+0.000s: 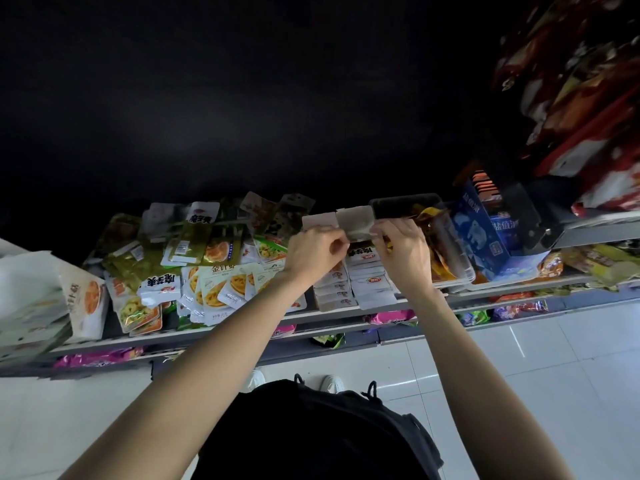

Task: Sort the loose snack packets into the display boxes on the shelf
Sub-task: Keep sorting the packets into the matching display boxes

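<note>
1. The pale snack packet [356,223] stood upright between the two hands, its lower edge pinched from both sides, directly above the rows of white packets [356,282] filed on edge in the display box [377,301] on the shelf [242,327].
2. The left hand [313,249] had its fingers curled, thumb and forefinger nipping the packet's left corner; a second pale packet [318,220] rose just behind its knuckles, though whether that hand also held it could not be told.
3. The right hand [403,249] was likewise curled, pinching the packet's right corner, with the clear plastic tray [450,258] of orange packets just beyond its outer side.
4. The step in hand looked like slotting this packet into the row under the hands. To do it well, I judged the packet should be kept square to the ones already filed, printed face matching theirs, and lowered into a gap, not pressed onto the tops, since these thin pouches would probably buckle or tip their neighbours.
5. To the far side of the left hand lay the loose heap [207,271] of mixed yellow-green and white packets, evidently not yet sorted, so much of the task seemed to remain.
6. Beyond the tray stood a blue carton [485,237].
</note>
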Motion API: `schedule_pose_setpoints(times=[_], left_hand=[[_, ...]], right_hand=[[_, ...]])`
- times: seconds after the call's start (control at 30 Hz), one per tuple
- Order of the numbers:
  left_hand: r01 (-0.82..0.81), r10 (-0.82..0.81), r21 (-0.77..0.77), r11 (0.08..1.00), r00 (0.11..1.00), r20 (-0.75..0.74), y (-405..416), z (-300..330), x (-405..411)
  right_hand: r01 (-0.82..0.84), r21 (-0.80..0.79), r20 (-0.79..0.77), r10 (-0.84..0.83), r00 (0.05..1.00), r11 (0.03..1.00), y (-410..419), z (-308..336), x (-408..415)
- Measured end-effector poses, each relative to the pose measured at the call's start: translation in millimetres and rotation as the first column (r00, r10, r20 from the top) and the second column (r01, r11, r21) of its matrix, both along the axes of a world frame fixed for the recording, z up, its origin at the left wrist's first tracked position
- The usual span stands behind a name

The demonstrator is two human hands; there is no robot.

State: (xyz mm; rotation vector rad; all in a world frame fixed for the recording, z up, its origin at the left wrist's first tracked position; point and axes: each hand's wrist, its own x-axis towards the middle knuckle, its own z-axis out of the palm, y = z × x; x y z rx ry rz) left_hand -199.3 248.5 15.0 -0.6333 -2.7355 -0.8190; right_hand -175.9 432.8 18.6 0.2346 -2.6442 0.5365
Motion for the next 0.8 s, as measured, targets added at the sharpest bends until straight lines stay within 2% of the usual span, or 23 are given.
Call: schedule_pose_setpoints(times=[0.1, 0.2, 0.27, 0.37, 0.47, 0.53, 0.6, 0.67, 0.73, 0.8], left_hand=[[0.051, -0.03, -0.233, 0.971, 0.995, 0.094, 3, -11, -2], [0.153, -0.075, -0.355, 0.923, 0.972, 0.222, -3, -13, 1], [0.099, -0.045, -0.265, 0.959, 0.978, 0.202, -22, -12, 7], [-0.072, 0.073, -0.019, 0.997, 0.993, 0.097, -73, -11, 20], [-0.305, 0.32, 0.177, 0.936, 0.945, -0.063, -134, -14, 41], [-0.454, 0.478, 0.202, 0.868, 0.874, -0.089, -174, -20, 57], [-0.552, 0.562, 0.135, 0.823, 0.826, -0.05, -209, -30, 69], [-0.585, 0.585, -0.008, 0.811, 0.81, 0.022, -241, -45, 74], [-0.546, 0.581, -0.213, 0.81, 0.797, 0.167, -264, -57, 74], [-0.466, 0.569, -0.344, 0.815, 0.757, 0.322, -282, -66, 75]], right_hand=[[0.042, 0.259, -0.006, -0.042, 0.999, 0.965, -4, 0, 5], [0.074, 0.387, 0.076, -0.111, 0.991, 0.919, -12, -4, 9], [0.068, 0.354, 0.088, -0.105, 0.991, 0.933, -18, -5, 15], [0.038, 0.173, 0.049, -0.047, 0.998, 0.984, -40, 3, 29], [-0.146, -0.042, 0.049, 0.148, 0.988, 0.988, -93, 13, 33], [-0.248, -0.095, 0.146, 0.26, 0.954, 0.964, -136, 8, 29], [-0.284, -0.1, 0.283, 0.301, 0.911, 0.954, -176, -5, 22], [-0.299, -0.067, 0.403, 0.3, 0.864, 0.952, -213, -21, 13], [-0.356, 0.008, 0.48, 0.309, 0.821, 0.934, -245, -36, 1], [-0.423, 0.088, 0.522, 0.32, 0.791, 0.902, -279, -48, -14]])
